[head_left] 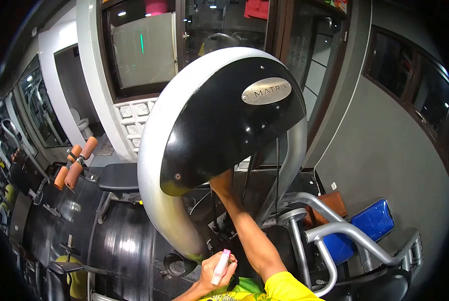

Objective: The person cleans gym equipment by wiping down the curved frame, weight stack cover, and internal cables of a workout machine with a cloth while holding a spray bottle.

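My left hand (210, 270) is closed around a small whitish bottle with a pink top (220, 271), held low in front of my body. My right arm stretches up to the weight machine, and only the back part of my right hand (222, 181) shows below the lower edge of its black cover (219, 135). The fingers are hidden behind that cover, so what they touch cannot be seen. A curved silver frame (157, 120) runs around the cover, which carries an oval MATRIX badge (266, 91). Dark rods (249, 178) hang beneath it.
Left of the machine stands a black padded bench (118, 177) with orange foam rollers (74, 173). Silver tubular handles (345, 231) and a blue pad (373, 220) are at the right. Behind are dark-framed windows (143, 50) and a grey wall (385, 150).
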A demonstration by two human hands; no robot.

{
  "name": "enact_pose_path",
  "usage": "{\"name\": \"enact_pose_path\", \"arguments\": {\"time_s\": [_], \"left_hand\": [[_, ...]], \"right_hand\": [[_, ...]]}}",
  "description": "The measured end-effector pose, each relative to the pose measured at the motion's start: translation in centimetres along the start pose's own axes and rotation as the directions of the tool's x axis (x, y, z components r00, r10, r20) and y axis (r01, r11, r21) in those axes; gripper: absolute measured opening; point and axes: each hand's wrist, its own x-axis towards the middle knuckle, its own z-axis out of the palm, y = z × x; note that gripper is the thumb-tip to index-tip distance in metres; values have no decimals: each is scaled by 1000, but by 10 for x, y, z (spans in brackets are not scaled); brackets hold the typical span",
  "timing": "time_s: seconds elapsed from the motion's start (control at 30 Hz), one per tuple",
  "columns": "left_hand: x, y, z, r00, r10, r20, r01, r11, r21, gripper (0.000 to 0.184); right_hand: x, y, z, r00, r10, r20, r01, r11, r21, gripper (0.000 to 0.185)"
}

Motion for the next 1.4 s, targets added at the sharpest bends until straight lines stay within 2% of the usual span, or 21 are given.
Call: {"name": "enact_pose_path", "arguments": {"time_s": [0.07,0.1,0.17,0.23,0.37,0.4,0.43,0.47,0.57,0.7,0.83,0.93,1.0,1.1,1.13,1.17,1.2,1.27,1.3,1.37,1.4], "left_hand": [[-2,-1,1,999,-41,-9,41,999,-26,16],[-4,-3,2,999,-41,-11,41,999,-24,16],[-7,-7,2,997,-81,-22,80,997,-22,16],[-6,-10,1,999,-31,9,31,999,18,16],[0,1,-1,997,81,10,-82,992,92,15],[-3,0,-1,997,79,9,-79,992,94,15],[-6,-2,0,1000,1,-13,-1,999,49,16],[-8,-3,-1,997,-76,-30,77,997,3,17],[-4,6,-3,999,-27,-43,28,999,35,17],[-6,1,-5,998,33,-53,-30,998,54,17],[-4,0,-6,998,-2,-59,4,1000,23,18],[-1,0,-8,999,-11,-47,12,999,35,18],[-3,0,-9,1000,-12,-25,14,997,71,18],[-3,-3,-9,999,-52,-11,53,998,31,17],[-3,-4,-8,997,-71,1,71,997,33,17],[-4,-4,-8,996,-92,13,92,995,36,16],[-4,-3,-7,995,-95,14,94,995,34,16],[0,0,-9,995,-48,91,43,998,52,16],[-2,1,-9,994,-48,95,43,998,54,16],[-2,1,-10,992,36,122,-43,997,58,12],[-3,0,-10,992,36,125,-44,997,58,12]], "right_hand": [[-16,21,8,993,-31,111,70,927,-368,29],[-29,20,11,993,-31,111,70,928,-366,29],[-72,15,15,995,-96,13,86,811,-579,30],[-133,48,10,986,95,136,-6,841,-541,28],[-179,56,-3,975,164,150,-71,869,-490,30],[-175,57,-4,976,153,153,-56,862,-503,29],[-159,49,-4,978,141,154,-42,854,-518,29],[-139,44,-2,998,-5,63,33,892,-450,31],[-109,41,0,988,75,132,-12,905,-424,33],[-51,22,2,991,-6,132,72,860,-506,31],[-26,16,4,984,-139,116,175,886,-429,30],[-42,21,2,993,-113,29,116,929,-351,25],[-65,25,-1,997,59,-47,-62,994,-85,23],[-137,67,-7,999,35,3,-33,973,-228,24],[-165,80,-7,966,258,4,-256,959,-125,25],[-179,86,-8,883,469,29,-469,883,-24,26],[-181,86,-12,881,472,28,-471,882,-26,26],[-181,87,-19,650,760,18,-747,634,198,35],[-174,87,-18,650,760,15,-747,634,201,35],[-142,90,-14,881,450,-142,-467,875,-127,41],[-104,60,-23,812,583,-6,-583,812,-19,43]]}}
